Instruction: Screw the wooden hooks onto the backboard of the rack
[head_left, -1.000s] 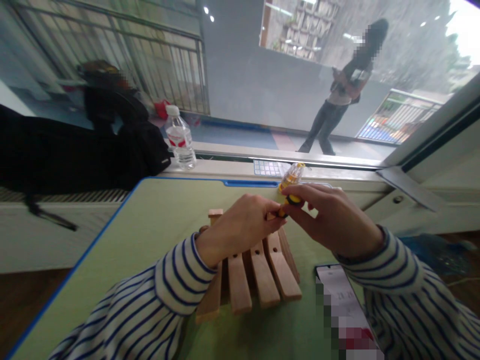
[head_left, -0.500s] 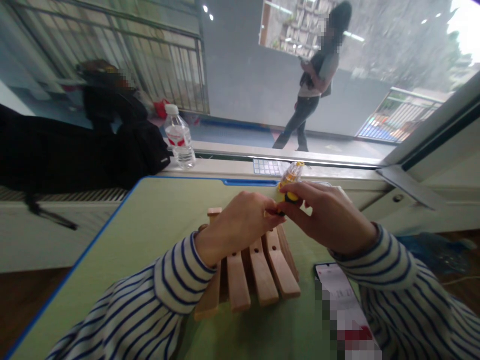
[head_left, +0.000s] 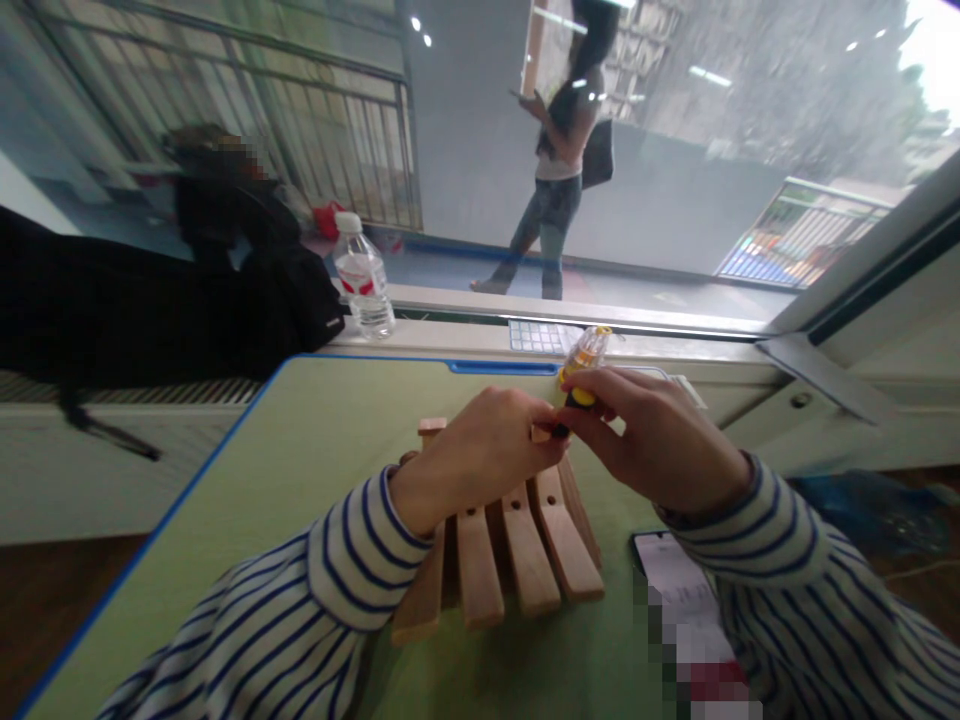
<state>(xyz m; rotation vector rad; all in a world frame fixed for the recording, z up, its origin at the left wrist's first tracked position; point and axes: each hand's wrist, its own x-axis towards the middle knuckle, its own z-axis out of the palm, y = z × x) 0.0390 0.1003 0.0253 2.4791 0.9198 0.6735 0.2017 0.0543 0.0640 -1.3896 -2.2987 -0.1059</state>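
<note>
Here we are at the green tabletop (head_left: 300,450), both hands up and working close together. The right hand (head_left: 660,440) has its fingers (head_left: 615,385) wrapped tight around a small screwdriver (head_left: 581,375), yellow and black, its clear yellow handle pointing up toward the window. The left hand (head_left: 480,470) comes in from the other side, fingers (head_left: 532,410) pinched narrow on a small wooden piece (head_left: 541,433), right where the screwdriver's black end meets it; the tip itself is hidden. All of this sits just above a slatted wooden rack (head_left: 480,570). The hands have barely shifted from the earlier view, but beyond the glass a passer-by (head_left: 559,170) has walked to the left. On the sill (head_left: 450,338), a clear water bottle (head_left: 364,285) stands upright with water inside, right beside a black bag (head_left: 292,300). A phone (head_left: 667,575) lies on the tabletop by the right sleeve (head_left: 750,540).
</note>
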